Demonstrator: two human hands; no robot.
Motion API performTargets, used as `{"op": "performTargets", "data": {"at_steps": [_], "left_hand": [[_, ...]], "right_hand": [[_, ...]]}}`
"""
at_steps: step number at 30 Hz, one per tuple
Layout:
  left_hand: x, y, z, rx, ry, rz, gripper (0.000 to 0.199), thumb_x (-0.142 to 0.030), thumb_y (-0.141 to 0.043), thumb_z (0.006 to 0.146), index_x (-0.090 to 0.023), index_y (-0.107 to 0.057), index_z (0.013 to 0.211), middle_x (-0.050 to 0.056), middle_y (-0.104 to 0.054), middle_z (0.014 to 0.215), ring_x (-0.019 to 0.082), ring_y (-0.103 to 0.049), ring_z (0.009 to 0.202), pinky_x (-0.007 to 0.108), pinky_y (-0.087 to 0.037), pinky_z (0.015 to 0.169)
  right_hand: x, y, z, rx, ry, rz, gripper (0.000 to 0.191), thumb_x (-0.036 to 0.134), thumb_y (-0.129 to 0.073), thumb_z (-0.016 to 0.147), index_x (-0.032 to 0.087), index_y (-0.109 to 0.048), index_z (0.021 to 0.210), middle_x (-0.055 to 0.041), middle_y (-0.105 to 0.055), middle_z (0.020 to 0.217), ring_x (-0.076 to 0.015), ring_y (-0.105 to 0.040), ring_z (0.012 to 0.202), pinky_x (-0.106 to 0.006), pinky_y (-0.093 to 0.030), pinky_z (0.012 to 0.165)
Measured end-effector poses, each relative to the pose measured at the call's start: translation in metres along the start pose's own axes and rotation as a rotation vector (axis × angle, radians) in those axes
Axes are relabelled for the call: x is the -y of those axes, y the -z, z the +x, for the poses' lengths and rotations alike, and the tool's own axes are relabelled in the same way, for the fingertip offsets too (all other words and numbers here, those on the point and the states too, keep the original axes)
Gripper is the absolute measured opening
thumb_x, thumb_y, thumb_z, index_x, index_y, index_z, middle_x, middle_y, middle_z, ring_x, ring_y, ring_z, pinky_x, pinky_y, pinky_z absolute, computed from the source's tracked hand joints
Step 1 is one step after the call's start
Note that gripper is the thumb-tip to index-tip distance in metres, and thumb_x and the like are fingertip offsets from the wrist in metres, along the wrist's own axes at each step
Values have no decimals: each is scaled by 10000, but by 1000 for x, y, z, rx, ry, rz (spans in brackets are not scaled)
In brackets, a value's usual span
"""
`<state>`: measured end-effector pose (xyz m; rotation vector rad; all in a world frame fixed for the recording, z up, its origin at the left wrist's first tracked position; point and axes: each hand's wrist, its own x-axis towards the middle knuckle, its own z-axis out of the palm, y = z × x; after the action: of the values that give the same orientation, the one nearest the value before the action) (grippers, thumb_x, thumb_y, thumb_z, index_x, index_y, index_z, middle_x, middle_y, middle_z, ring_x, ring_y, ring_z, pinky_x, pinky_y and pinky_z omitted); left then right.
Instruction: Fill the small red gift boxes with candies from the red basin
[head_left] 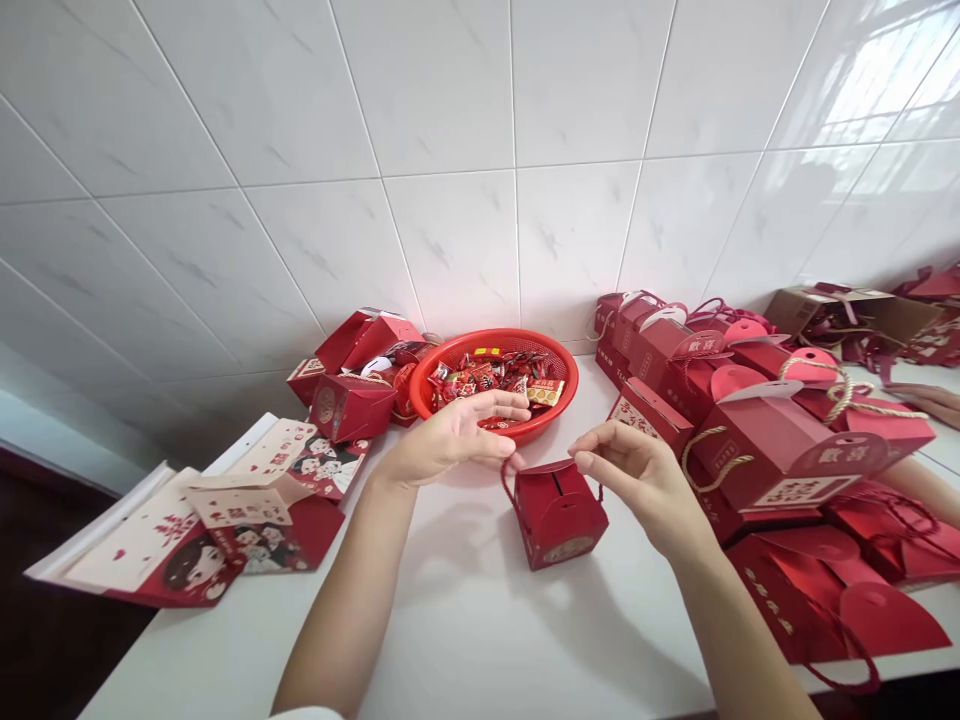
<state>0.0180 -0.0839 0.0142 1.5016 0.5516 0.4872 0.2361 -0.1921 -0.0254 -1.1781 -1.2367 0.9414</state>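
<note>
Basically, small red box [559, 515] sits upright on the tabletop [465, 640] btwn my L hand [461, 435] & R hand [634, 475]; top's folded over, contents n/v. L half open, fingers curved above the box's left cord [505, 482]; R thumb & fingertips nearly together by its right top edge. Can't tell if either hand's got hold of a cord. Just behind: red basket [566, 398] w/ wrapped sweets [480, 378] inside. To R, piled gift boxes [795, 445]; to L, red-&-white printed packaging [142, 540].
</note>
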Motion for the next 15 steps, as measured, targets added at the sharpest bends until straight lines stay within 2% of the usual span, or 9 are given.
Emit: {"op": "performTargets", "data": {"at_steps": [4,8,11,15], "left_hand": [[-6,-29,-9,56,-204,-137,478,-368,-797,796,-223,-640,1223,147,-533,1414,306,-666,1122,426,-560,928],[-7,-50,-19,86,-281,-100,536,-325,-797,812,-249,-605,1306,132,-523,1462,332,-548,1311,454,-500,1053],[-11,-50,-26,19,-369,-49,522,-333,-787,824,-246,-603,1304,127,-502,1499,340,-538,1332,481,-465,1105],[-17,-35,-31,-111,-394,59,472,-390,-773,832,-240,-633,1257,124,-548,1470,348,-590,1277,482,-491,1082]], "right_hand": [[0,-22,-3,82,58,-213,226,386,-746,795,190,-638,769,-14,-645,738,-146,-555,675,-258,-433,627],[-1,-36,-7,-17,179,-202,201,343,-645,868,188,-610,746,-6,-615,718,-132,-530,644,-244,-415,585],[12,-28,-6,-102,181,-81,267,409,-621,911,185,-646,770,-14,-624,705,-134,-538,641,-247,-438,593],[50,1,-3,-205,230,29,271,428,-664,910,194,-674,774,-19,-641,716,-122,-552,628,-250,-458,589]]}}
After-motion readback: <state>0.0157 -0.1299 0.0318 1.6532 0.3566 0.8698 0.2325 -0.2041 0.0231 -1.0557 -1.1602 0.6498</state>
